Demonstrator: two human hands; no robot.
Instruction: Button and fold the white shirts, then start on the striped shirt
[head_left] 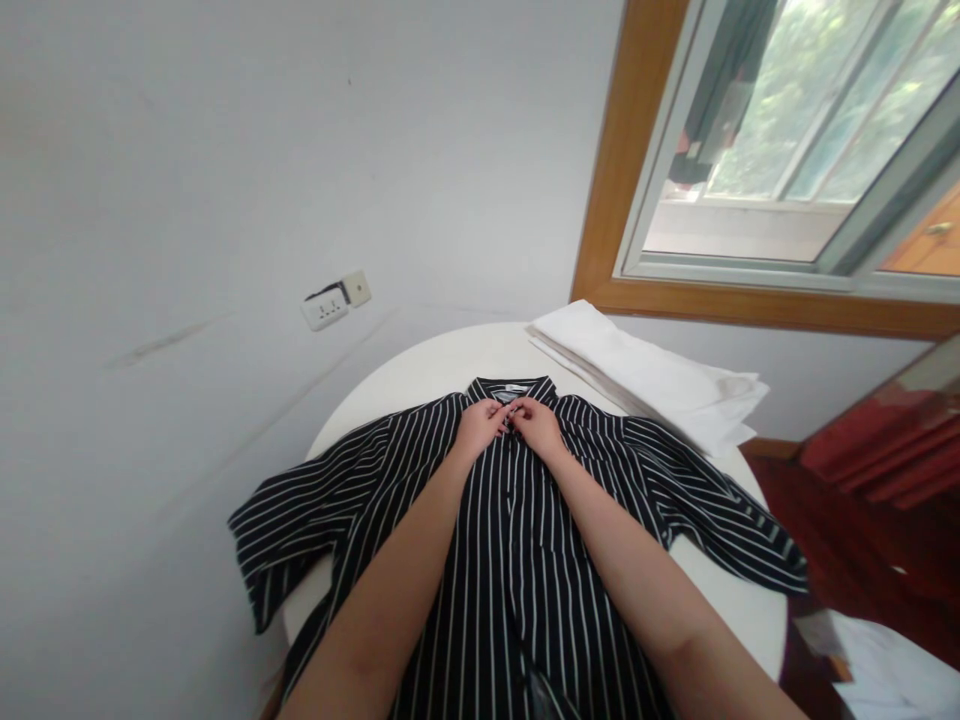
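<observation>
A black shirt with white stripes [487, 540] lies spread face up, its collar at the far end and its sleeves out to both sides. My left hand [480, 425] is closed on the shirt's front edge just below the collar. Right beside it, my right hand [535, 424] pinches the other front edge, and the fingertips of both hands meet. Whatever small part lies between the fingertips is hidden. Below the hands the two front edges lie close together, parting near the bottom of the view.
Under the shirt is a round white table [435, 355]; both sleeves reach past its edge. Folded white sheets [645, 370] lie at the back right. A wall socket [325, 309] is at the left, a wood-framed window [600, 250] at the right. More white sheets [892, 665] lie low at the right.
</observation>
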